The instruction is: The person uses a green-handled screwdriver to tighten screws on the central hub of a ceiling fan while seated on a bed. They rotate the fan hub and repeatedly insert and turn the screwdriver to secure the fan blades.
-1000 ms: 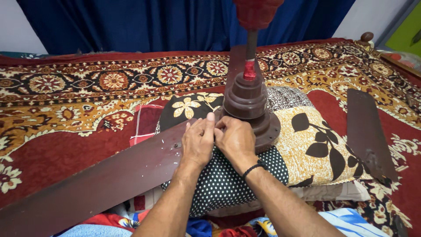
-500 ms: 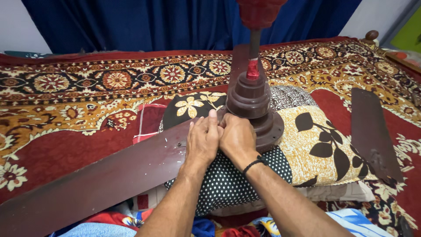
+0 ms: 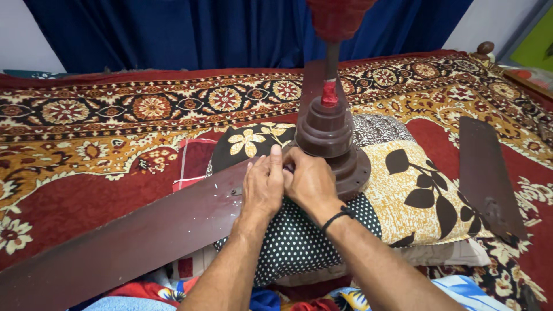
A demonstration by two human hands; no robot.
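A dark brown ceiling fan motor point(image 3: 329, 141) rests on a patchwork cushion point(image 3: 403, 196), its rod pointing up with a red sleeve point(image 3: 329, 92). One long brown blade point(image 3: 127, 239) runs from the motor toward the lower left. My left hand point(image 3: 262, 187) and my right hand point(image 3: 309, 181) are pressed together at the blade's root beside the motor, fingers curled on the joint. What the fingertips pinch is hidden. A black band circles my right wrist.
A loose brown fan blade point(image 3: 487, 175) lies on the right. A red, gold and black patterned carpet point(image 3: 115, 126) covers the surface. Dark blue curtains point(image 3: 201, 31) hang behind. Colourful cloth point(image 3: 461, 294) lies at the near edge.
Both hands have stayed at the blade root with only small finger shifts. The view has shifted slightly.
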